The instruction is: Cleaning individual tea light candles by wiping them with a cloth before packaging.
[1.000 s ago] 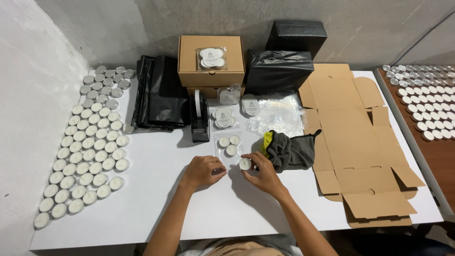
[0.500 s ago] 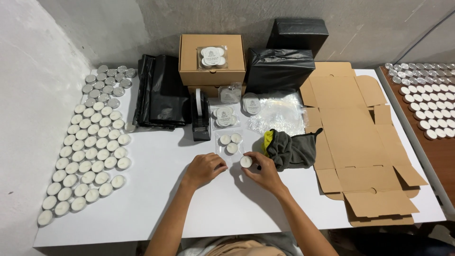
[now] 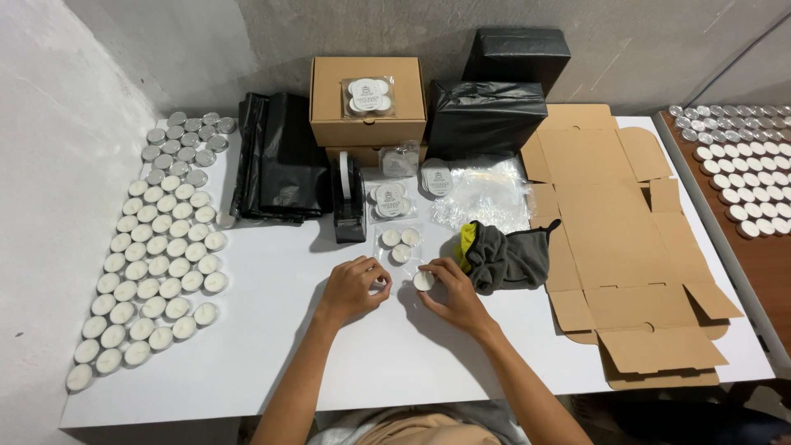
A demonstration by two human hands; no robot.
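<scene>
The right hand [image 3: 453, 288] pinches one tealight [image 3: 423, 281] just above the table [image 3: 412, 363]; the left hand [image 3: 356, 287] is curled around another. Three tealights [image 3: 399, 245] already lie in a clear bag just beyond. Several sealed packs [image 3: 387, 200] are finished; many loose candles [image 3: 152, 255] remain at the left.

Even overhead light, soft shadows under arms; sharp centre, slight wide-angle bending at edges, perhaps mild.

Flat cardboard box [image 3: 614, 239], blk bags [image 3: 280, 165], tape dispenser [image 3: 348, 198], grey cloth(?) [image 3: 511, 257]
</scene>
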